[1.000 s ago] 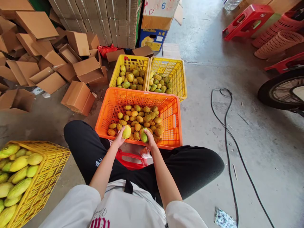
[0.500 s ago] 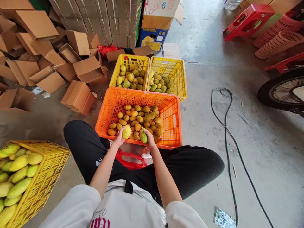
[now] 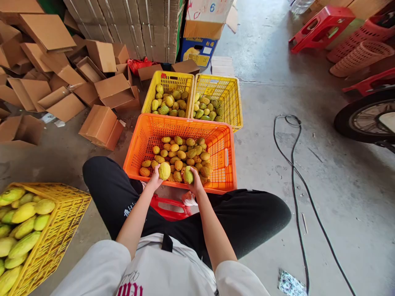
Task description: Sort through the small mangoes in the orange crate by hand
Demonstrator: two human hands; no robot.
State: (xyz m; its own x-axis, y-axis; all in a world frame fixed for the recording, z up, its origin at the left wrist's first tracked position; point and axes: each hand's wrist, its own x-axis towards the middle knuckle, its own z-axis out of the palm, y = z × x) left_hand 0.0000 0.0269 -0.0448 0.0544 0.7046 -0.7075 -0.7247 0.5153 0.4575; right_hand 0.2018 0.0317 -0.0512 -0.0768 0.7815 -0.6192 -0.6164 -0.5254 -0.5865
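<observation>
Closed around a roundish yellow fruit (image 3: 164, 171) is my left hand (image 3: 155, 181), above the near side of the orange crate (image 3: 135, 142). Its thumb and fingers grip the fruit's left side. My right hand (image 3: 196, 183) holds a yellow-green fruit (image 3: 188, 175), smooth and oval, a short way to the right. The two held fruits do not touch each other. Below them, the orange crate contains many small brownish-yellow fruits (image 3: 181, 155), mango-like or papaya-like in shape; I cannot tell the exact kind. My hands hide some near the front rim.
Behind the orange crate stand two yellow crates (image 3: 240, 98) with green and yellow fruit. Another yellow crate (image 3: 66, 209), full of long fruit, is at left. Cardboard boxes (image 3: 98, 125) lie piled at upper left. A black cable (image 3: 293, 164) and motorcycle wheel (image 3: 364, 119) are at right.
The yellow-green fruit in my right hand has turned, showing a paler, yellower side, and sits slightly further right. My left hand keeps the yellow fruit in nearly the same place.
</observation>
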